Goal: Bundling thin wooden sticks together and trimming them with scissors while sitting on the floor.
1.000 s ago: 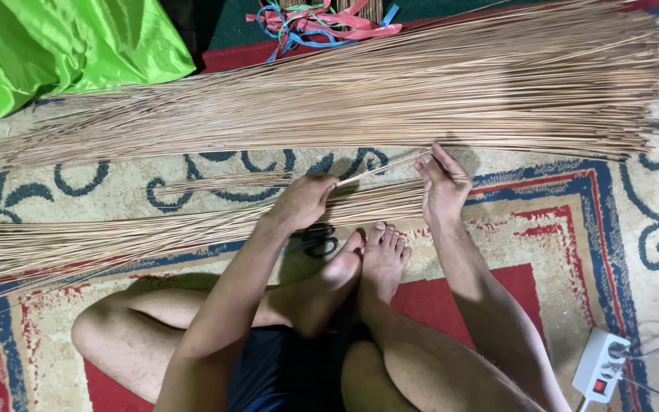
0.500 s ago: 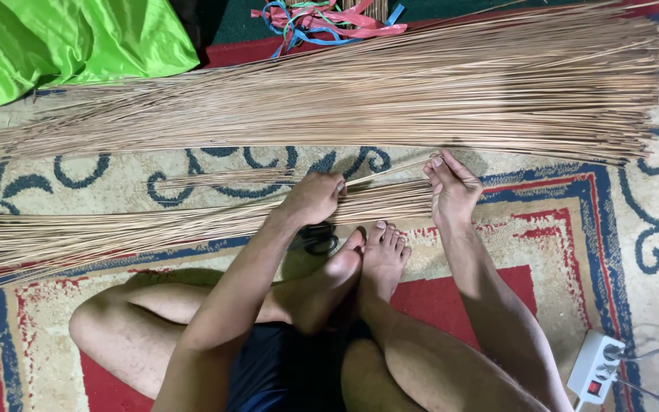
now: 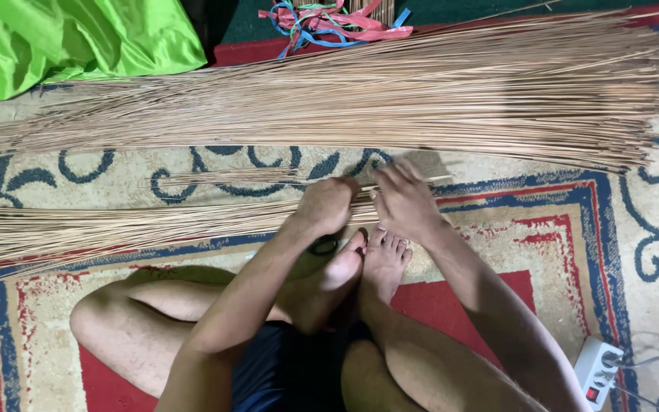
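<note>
I sit cross-legged on a patterned rug (image 3: 558,229). A thin bundle of long tan sticks (image 3: 116,225) lies across the rug in front of my feet and stretches to the left edge. My left hand (image 3: 328,204) is closed over the right end of this bundle. My right hand (image 3: 404,200) touches the same end from the right, fingers pressed on the stick tips. A much larger pile of the same sticks (image 3: 390,95) lies further away, spanning most of the width.
A bright green cloth (image 3: 62,42) lies at the top left. Tangled pink and blue strips (image 3: 337,19) sit at the top centre. A white power strip (image 3: 600,370) with a cable is at the lower right, beside my right forearm.
Both hands have shifted left along the near bundle and come closer together. The right hand, earlier holding a stick raised, now rests on the bundle's end.
</note>
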